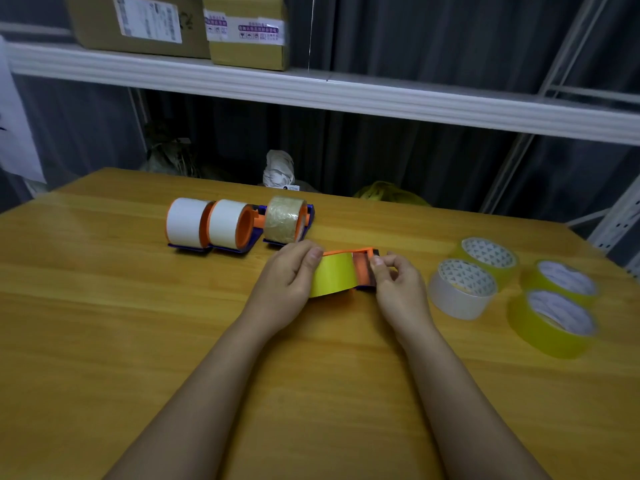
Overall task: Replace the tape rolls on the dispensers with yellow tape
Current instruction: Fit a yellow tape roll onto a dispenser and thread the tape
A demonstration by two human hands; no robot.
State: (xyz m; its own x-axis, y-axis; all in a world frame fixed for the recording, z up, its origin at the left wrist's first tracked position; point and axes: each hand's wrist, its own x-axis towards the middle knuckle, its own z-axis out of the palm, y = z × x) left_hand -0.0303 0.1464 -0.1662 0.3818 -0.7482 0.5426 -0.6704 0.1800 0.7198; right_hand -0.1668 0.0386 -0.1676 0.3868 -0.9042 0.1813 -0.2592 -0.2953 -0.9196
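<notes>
1. Tape of the yellow roll [334, 275] sits in the dispenser [363, 263] between the two hands, on the table [138, 341].
2. The left hand [289, 271] curls round the roll, thumb on top, steadying it; that grip should stay firm so the roll cannot spin.
3. The right hand [394, 275] pinches at the dispenser's dark end, seemingly the tape's free end; it likely needs drawing straight and flat over the cutter.
4. Right of the right hand lie a white roll [460, 289] and three spare yellow rolls [550, 320].
5. Beyond the left hand stand three dispensers [239, 223] with old rolls.
</notes>
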